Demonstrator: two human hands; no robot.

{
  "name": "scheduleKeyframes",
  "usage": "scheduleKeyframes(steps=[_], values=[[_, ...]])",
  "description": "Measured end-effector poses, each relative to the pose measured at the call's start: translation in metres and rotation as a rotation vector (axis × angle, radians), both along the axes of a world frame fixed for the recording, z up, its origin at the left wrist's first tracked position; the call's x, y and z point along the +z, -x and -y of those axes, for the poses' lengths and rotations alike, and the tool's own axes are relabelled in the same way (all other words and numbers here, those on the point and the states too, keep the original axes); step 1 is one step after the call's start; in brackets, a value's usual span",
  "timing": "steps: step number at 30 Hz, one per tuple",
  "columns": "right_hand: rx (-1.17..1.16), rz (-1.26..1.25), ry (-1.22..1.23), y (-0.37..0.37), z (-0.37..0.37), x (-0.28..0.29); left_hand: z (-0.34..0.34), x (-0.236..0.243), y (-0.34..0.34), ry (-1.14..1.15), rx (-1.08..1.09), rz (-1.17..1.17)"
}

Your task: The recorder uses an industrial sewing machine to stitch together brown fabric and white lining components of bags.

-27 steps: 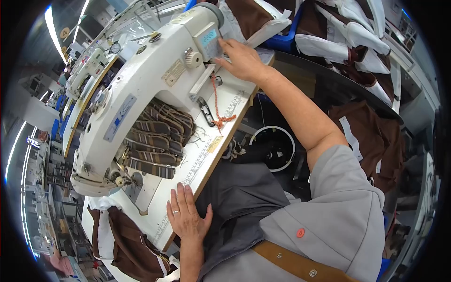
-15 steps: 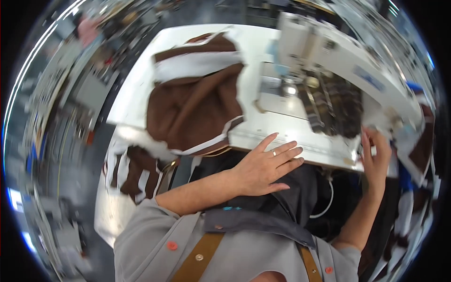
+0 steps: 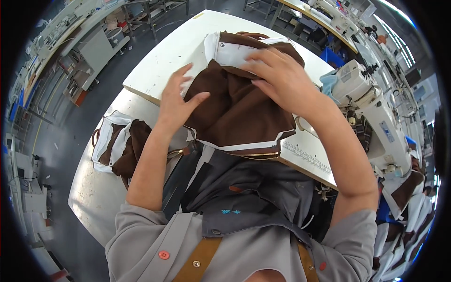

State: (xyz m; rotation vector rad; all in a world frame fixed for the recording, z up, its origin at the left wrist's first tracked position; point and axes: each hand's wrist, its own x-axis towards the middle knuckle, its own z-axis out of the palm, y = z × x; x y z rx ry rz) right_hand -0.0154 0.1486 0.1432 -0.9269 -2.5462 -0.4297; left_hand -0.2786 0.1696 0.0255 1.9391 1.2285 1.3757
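Note:
A brown cloth bag piece lies on the white sewing table, with white strips along its far part and near edge and a gold zipper at the near edge. At its left side my left hand is open, thumb and fingers spread, nearest the cloth's left edge. My right hand reaches over the far right part, fingers stretched above the white strip and slightly blurred. Whether its fingertips touch the cloth is hard to see. Neither hand is closed on anything.
A white sewing machine stands at the right, with dark patterned cloth under it. Another brown and white bag piece rests on the metal side table at the left. More brown and white pieces are piled at the lower right.
Both hands have moved from the table's front edge and the machine's base to the brown bag piece. The view has turned left, so the bag piece now appears more central.

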Motion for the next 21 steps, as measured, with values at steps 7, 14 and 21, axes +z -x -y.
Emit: scheduleKeyframes(steps=[7,14,21], values=[[0.129,0.407,-0.295,0.041,-0.098,-0.026,-0.007,0.001,0.001,0.448,-0.543,0.533],[0.224,0.581,-0.311,0.061,-0.121,-0.012,0.034,-0.018,0.013,0.874,-0.815,1.100],[0.133,0.439,-0.343,0.079,-0.136,0.008,0.014,0.001,0.010,0.865,-0.777,0.851]])
